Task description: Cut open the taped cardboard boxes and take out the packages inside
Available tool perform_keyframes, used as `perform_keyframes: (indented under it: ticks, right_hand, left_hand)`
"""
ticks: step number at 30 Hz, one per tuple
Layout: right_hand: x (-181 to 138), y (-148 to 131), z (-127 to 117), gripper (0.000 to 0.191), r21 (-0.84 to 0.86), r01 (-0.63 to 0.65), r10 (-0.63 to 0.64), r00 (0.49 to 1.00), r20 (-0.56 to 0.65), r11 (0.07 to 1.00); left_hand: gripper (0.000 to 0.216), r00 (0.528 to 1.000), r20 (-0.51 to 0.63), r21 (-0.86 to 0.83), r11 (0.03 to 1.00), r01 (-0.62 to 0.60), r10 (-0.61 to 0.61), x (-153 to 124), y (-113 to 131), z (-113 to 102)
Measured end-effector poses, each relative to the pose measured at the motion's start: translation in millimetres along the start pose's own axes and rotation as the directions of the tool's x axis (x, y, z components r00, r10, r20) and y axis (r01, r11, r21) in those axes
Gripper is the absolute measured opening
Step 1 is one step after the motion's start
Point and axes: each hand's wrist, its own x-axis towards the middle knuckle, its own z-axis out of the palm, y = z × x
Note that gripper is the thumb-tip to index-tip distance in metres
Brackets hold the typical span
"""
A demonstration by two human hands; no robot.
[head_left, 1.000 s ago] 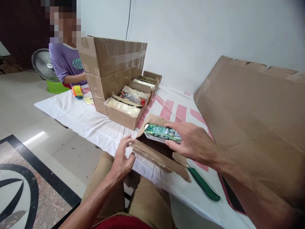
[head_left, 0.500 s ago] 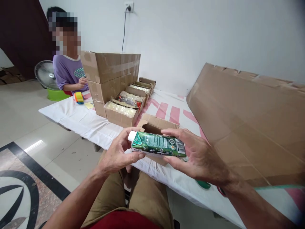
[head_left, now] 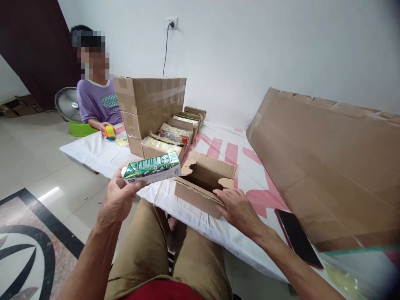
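My left hand (head_left: pixel 120 193) grips a green and white drink carton (head_left: pixel 153 168) by its white-capped end. The carton lies sideways in the air, its barcode end pointing right, left of an open cardboard box (head_left: pixel 200 198). That box stands at the table's near edge with its small side flaps up, and the part of its inside that I see is dark. My right hand (head_left: pixel 234 206) holds the near wall of the box at its right corner, fingers over the rim and thumb on the outside.
Taped cardboard boxes (head_left: pixel 146 98) are stacked at the back left, beside a row of open filled boxes (head_left: pixel 162 146). A large cardboard sheet (head_left: pixel 318 166) leans at the right, a phone (head_left: pixel 296 237) before it. Another person (head_left: pixel 96 100) holds a tape roll (head_left: pixel 110 132).
My right hand has let go of the carton and moved down to the box. My left hand has carried the carton leftward. The other person's hand has moved onto the tape roll.
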Motion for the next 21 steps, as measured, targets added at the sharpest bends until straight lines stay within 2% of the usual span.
perform_keyframes:
  ticks: [2, 6, 11, 14, 18, 21]
  right_hand:
    - [5.9, 4.7, 8.4, 0.028, -0.061, -0.013, 0.011, 0.999, -0.038, 0.998]
    - [15.8, 11.7, 4.6, 0.038, -0.101, -0.071, 0.063, 0.995, -0.077, 0.992]
    - [7.3, -5.8, 1.3, 0.031, 0.002, -0.034, 0.034, 0.999, -0.003, 0.999]
    - [0.4, -10.4, 5.0, 0.034, 0.032, -0.066, 0.066, 0.998, -0.015, 0.997]
    - [2.5, -6.6, 11.1, 0.037, 0.038, -0.137, 0.138, 0.990, -0.033, 0.990]
    - [6.4, -6.8, 9.9, 0.033, 0.076, -0.134, 0.136, 0.990, -0.029, 0.988]
  left_hand:
    - [0.061, 0.999, -0.037, 0.014, 1.000, 0.004, -0.004, -1.4, -0.3, -9.0]
    - [0.063, 0.998, -0.058, 0.038, 0.999, 0.027, -0.025, -5.4, -6.1, -24.8]
    - [0.064, 0.995, -0.060, 0.061, 0.995, 0.081, -0.077, -6.6, -17.5, -35.5]
    - [0.064, 0.994, -0.053, 0.057, 0.993, 0.103, -0.100, -5.8, -23.5, -38.8]
    - [0.064, 0.983, 0.055, 0.060, 0.984, 0.170, -0.173, -11.6, -37.6, -43.0]
    - [0.063, 0.941, 0.197, 0.072, 0.961, 0.266, -0.275, -23.2, -57.2, -41.3]
